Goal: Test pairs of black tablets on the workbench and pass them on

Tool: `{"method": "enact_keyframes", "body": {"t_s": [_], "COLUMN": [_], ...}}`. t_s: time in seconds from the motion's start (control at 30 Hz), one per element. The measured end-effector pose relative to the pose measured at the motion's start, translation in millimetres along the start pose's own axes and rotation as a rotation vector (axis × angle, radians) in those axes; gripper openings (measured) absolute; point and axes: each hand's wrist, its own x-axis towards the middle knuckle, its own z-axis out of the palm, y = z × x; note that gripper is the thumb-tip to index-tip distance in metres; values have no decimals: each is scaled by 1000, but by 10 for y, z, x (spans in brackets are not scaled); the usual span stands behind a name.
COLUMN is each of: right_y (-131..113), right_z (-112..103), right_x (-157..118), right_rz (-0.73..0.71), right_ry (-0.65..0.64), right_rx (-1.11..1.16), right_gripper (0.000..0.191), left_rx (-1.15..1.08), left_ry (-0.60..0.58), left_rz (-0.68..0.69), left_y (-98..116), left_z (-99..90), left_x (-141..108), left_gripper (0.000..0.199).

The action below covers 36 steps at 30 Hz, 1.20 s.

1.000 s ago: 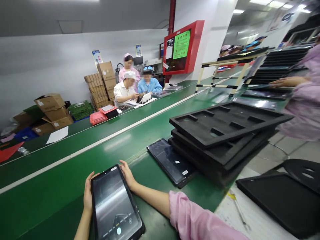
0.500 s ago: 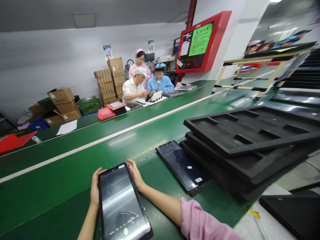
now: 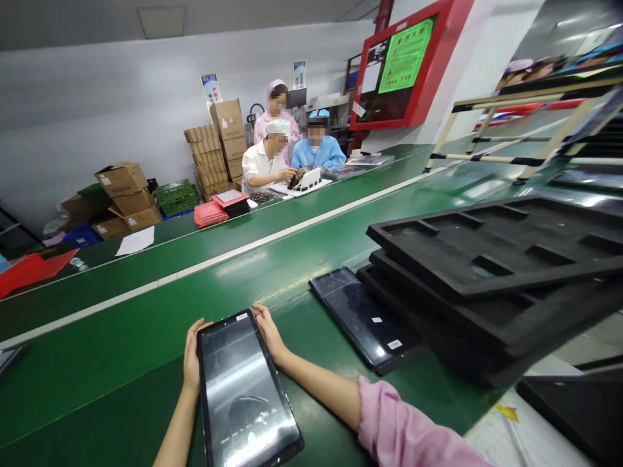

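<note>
A black tablet (image 3: 248, 395) with a glossy, reflecting screen and a small white label at its top edge is held tilted over the green work surface (image 3: 121, 395). My left hand (image 3: 193, 353) grips its upper left edge, with the fingertips at the top corner. At the upper right edge, my right hand (image 3: 268, 334) is wrapped round the side; part of its fingers is hidden behind the tablet. To the right, a second dark tablet (image 3: 357, 318) with two small white labels lies on the surface beside the stacked black foam trays (image 3: 467, 272).
Three people sit or stand beyond the green belt (image 3: 272, 227). A beige tube rack (image 3: 491, 159) stands at the back right. Red folders (image 3: 211, 215) and a white sheet (image 3: 136, 240) lie on the far side. A dark object's corner (image 3: 12, 355) shows at the left edge.
The view has shifted, so most things sit slightly further right. A dark object's corner has come in at the left edge. Both hands still hold the tablet.
</note>
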Motion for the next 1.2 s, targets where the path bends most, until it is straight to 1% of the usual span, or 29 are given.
{"method": "enact_keyframes", "body": {"t_s": [0.13,0.3,0.37,0.53,0.67,0.9,1.07,1.2], "right_y": [-71,-158,-160,-119,-156,-233,-276,-259], "right_z": [-6,-42,-75,-138,-109,-22,-3,-7], "right_x": [9,-19,13,140,105,51,18,36], "right_rz": [5,-11,10,41,40,18,25,13], "right_ry": [26,86,100,89,81,85,81,85], "right_rx": [-85,-335,-371,-505,-522,-527,-504,-529], "right_gripper": [59,67,72,77,78,73,70,69], "left_rx": [35,76,29,-96,-132,-152,-152,-154], "left_ry": [-9,-26,-22,-59,-72,-79,-67,-66], "left_rz": [37,153,178,146,132,117,109,113], "left_y": [5,31,13,-119,-165,-105,-112,-120], "left_z": [18,101,128,96,86,90,91,93], "left_x": [17,-31,-11,115,103,66,53,58], "left_gripper": [58,54,54,60,60,55,53,51]}}
